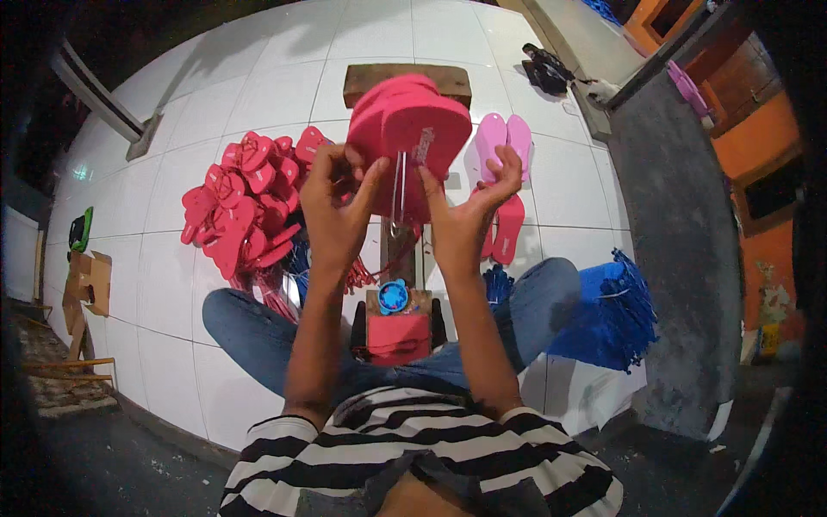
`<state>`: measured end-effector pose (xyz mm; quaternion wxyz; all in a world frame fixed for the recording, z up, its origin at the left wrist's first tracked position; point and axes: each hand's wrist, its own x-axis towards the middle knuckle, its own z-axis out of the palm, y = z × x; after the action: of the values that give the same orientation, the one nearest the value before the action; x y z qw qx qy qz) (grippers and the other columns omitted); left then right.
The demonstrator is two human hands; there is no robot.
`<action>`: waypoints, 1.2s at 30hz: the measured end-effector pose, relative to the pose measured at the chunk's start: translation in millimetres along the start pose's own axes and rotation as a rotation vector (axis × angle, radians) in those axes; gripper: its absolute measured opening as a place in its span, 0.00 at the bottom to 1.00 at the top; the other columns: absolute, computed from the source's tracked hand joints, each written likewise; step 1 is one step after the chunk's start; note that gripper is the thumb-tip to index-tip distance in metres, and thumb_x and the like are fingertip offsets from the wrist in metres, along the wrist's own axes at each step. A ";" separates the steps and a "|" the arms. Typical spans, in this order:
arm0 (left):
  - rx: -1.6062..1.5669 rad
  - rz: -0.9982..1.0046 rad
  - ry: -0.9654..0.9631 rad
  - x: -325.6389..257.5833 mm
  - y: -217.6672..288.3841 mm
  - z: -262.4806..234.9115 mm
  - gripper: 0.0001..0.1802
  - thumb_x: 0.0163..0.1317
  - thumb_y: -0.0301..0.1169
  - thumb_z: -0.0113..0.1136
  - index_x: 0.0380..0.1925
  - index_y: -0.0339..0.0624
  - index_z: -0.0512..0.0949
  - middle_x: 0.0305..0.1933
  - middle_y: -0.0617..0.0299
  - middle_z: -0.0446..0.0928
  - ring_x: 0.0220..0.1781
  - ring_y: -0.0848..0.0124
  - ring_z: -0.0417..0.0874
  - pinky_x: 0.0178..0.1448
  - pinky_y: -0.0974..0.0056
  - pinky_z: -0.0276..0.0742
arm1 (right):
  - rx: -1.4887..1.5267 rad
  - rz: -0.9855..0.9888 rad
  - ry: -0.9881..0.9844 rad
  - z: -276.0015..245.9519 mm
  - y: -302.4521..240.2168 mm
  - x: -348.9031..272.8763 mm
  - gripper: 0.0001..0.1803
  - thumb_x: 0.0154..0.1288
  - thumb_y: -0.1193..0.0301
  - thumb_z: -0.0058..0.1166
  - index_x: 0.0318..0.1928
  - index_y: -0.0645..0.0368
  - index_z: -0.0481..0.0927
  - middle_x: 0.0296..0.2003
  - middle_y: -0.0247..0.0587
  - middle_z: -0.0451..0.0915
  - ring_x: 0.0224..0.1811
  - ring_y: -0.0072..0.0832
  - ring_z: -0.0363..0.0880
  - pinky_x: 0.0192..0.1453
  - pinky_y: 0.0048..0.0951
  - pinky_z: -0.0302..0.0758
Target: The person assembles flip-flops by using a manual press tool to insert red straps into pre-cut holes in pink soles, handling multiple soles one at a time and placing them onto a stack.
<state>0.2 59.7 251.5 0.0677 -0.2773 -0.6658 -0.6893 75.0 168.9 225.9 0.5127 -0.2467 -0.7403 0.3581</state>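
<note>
A stack of red flip-flop soles [441, 116] rests on the far end of a narrow wooden bench [457, 79] in front of me. At the stack's left edge my left hand [338, 198] has its fingers curled round the rim, thumb on the top sole. My right hand [465, 211] is at the right side, its thumb tip near the sole's face and the other fingers lifted and spread. A clear, shiny strip [399, 194] stands between the two thumbs; what it is attached to I cannot make out.
Red flip-flops [237, 211] are heaped at left. Pink flip-flops [504, 142] and red ones [510, 228] lie right of the bench. Blue straps [607, 314] are piled beside my right knee. Nearer me are a blue round container [394, 295] and a red pad [399, 334].
</note>
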 end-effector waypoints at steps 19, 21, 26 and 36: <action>0.186 -0.443 -0.180 -129.1 -65.7 -88.4 0.05 0.62 0.24 0.58 0.34 0.34 0.80 0.35 0.57 0.80 0.35 0.74 0.80 0.40 0.69 0.76 | 0.005 0.414 -0.679 -106.9 50.5 -79.8 0.11 0.67 0.67 0.52 0.40 0.63 0.80 0.19 0.34 0.71 0.26 0.19 0.71 0.29 0.24 0.68; 0.081 -0.241 -0.100 -107.3 -69.8 -90.0 0.05 0.60 0.24 0.59 0.36 0.34 0.79 0.37 0.55 0.80 0.38 0.71 0.81 0.44 0.67 0.76 | -0.165 0.298 -0.759 -116.9 48.8 -64.6 0.11 0.66 0.69 0.52 0.43 0.62 0.80 0.29 0.40 0.77 0.31 0.26 0.74 0.36 0.27 0.70; -0.281 -0.082 -0.199 -74.8 -26.4 -43.0 0.09 0.59 0.26 0.61 0.37 0.34 0.76 0.41 0.53 0.79 0.44 0.69 0.81 0.50 0.65 0.76 | -0.043 0.023 -0.553 -96.2 5.8 -34.6 0.15 0.64 0.68 0.54 0.50 0.59 0.78 0.46 0.46 0.76 0.52 0.41 0.73 0.57 0.37 0.68; -0.419 -0.437 -0.551 -67.0 -37.2 -18.4 0.08 0.62 0.30 0.59 0.35 0.35 0.75 0.29 0.63 0.77 0.36 0.74 0.79 0.42 0.69 0.74 | 0.684 0.229 -0.663 -60.0 -5.4 -29.2 0.11 0.58 0.72 0.62 0.41 0.63 0.82 0.39 0.41 0.82 0.43 0.27 0.79 0.50 0.28 0.74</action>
<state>33.7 27.5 187.8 -0.3193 -0.3112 -0.5475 -0.7082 141.4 160.8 226.2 0.2583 -0.0165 -0.6718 0.6940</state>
